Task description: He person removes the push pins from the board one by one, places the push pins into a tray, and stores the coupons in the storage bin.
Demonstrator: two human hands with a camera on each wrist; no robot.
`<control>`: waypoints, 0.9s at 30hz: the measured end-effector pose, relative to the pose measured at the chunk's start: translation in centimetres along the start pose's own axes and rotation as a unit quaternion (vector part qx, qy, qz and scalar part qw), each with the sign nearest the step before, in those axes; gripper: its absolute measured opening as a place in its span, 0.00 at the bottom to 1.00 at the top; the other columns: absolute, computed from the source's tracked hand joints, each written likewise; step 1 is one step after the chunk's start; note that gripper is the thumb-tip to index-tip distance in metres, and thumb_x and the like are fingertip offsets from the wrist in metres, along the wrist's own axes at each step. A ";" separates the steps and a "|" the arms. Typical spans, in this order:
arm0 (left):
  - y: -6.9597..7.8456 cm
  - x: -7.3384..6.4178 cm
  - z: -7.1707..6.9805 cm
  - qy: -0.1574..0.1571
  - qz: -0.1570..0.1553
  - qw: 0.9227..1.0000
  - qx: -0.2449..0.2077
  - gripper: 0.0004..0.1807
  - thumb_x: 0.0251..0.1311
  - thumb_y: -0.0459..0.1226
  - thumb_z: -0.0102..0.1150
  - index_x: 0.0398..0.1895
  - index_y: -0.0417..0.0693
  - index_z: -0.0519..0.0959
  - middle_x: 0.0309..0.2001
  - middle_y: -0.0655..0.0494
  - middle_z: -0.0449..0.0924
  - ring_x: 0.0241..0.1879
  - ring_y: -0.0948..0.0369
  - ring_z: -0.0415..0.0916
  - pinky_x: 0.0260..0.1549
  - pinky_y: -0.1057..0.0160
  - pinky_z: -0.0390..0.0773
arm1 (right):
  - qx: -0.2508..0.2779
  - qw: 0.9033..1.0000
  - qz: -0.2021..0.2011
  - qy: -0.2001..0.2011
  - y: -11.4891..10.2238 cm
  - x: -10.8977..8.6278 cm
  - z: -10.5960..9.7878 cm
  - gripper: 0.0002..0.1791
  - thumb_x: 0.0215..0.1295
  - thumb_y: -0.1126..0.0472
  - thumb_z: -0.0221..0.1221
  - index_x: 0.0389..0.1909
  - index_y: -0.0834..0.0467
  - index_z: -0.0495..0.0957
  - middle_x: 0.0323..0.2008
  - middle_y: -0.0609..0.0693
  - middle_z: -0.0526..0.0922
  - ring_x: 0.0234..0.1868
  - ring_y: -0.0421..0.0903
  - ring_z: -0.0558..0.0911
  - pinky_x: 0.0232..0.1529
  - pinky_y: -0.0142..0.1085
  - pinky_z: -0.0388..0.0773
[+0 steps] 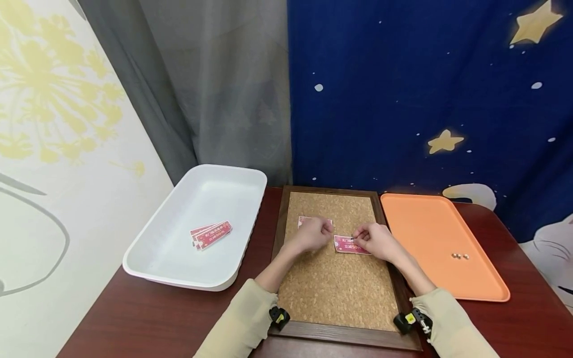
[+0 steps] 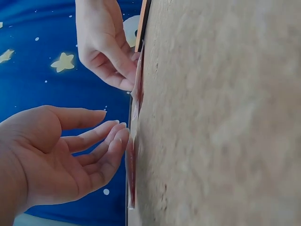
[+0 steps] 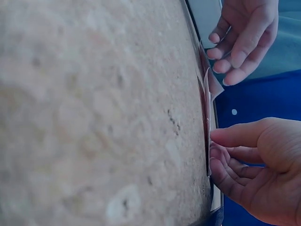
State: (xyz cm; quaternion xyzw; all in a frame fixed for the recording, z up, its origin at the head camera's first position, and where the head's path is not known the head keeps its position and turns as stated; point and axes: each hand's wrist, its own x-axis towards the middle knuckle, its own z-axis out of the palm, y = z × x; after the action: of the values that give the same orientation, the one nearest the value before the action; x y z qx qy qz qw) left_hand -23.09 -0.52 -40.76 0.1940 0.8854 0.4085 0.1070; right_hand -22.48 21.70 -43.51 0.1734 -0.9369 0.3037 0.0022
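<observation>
Far left, a white wall carries a yellow plant pattern. Next, on the dark red table, I see a white tub; overlapping red-and-white coupons lie fanned on its floor. Grey cloth hangs behind. A pale left sleeve, with a small black device at the cuff, leads towards a wood-framed corkboard.

On the upper part of the board, left, lies one coupon, the left-hand coupon, partly covered by the person's left hand. That hand's fingers are loosely bent, the thumb well apart from them, holding nothing; whether the fingertips touch the paper I cannot tell.

Just beside it, slightly lower, lies the right-hand coupon, printed side up. The person's right hand is over its right end, fingers curled, thumb and forefinger nearly together and pinching a small dark piece against the coupon; the piece is too small to identify.

At far right, an orange tray stands near the board's frame, bearing three small silvery pieces. A blue curtain with stars hangs behind.
</observation>
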 end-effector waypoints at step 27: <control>0.3 1.7 1.7 -0.017 -0.070 0.997 0.028 0.02 0.61 0.31 0.64 0.35 0.41 0.80 0.32 0.56 0.76 0.29 0.61 0.70 0.26 0.67 0.69 | -0.022 0.999 0.041 -0.002 -0.4 0.6 0.1 0.02 0.58 0.65 0.65 0.28 0.60 0.82 0.24 0.47 0.83 0.28 0.40 0.79 0.32 0.35 0.75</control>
State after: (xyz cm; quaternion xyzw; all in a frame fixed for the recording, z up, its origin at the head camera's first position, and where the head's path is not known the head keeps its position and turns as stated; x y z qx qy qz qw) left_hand -23.95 1.57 -41.71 0.1418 0.9059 0.3719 0.1447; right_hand -22.90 21.16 -43.30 0.1350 -0.9498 0.2821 -0.0082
